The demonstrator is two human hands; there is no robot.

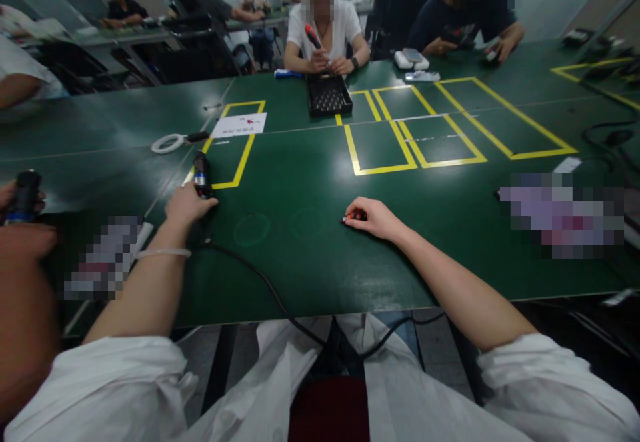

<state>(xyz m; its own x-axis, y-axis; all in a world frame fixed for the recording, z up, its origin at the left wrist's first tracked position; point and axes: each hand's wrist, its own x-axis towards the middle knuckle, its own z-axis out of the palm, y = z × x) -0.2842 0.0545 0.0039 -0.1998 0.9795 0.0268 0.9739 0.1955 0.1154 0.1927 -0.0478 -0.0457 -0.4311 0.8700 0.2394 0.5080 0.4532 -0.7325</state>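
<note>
My left hand (pixel 187 205) rests on the dark green table (pixel 310 262) with its fingers closed round the lower end of a black tool with a blue band (pixel 201 174), which lies pointing away from me. A black cable (pixel 260 279) runs from that spot back over the table's near edge. My right hand (pixel 375 217) lies on the table to the right, its fingers pinched on a small red and black object (pixel 349 217) at the fingertips.
Yellow tape rectangles (pixel 415 132) mark the table. A white sheet (pixel 239 124) and a white ring (pixel 167 143) lie at the left, a black tray (pixel 328 95) at the far side. People sit opposite; another person's hand holds a dark tool (pixel 23 197) at far left.
</note>
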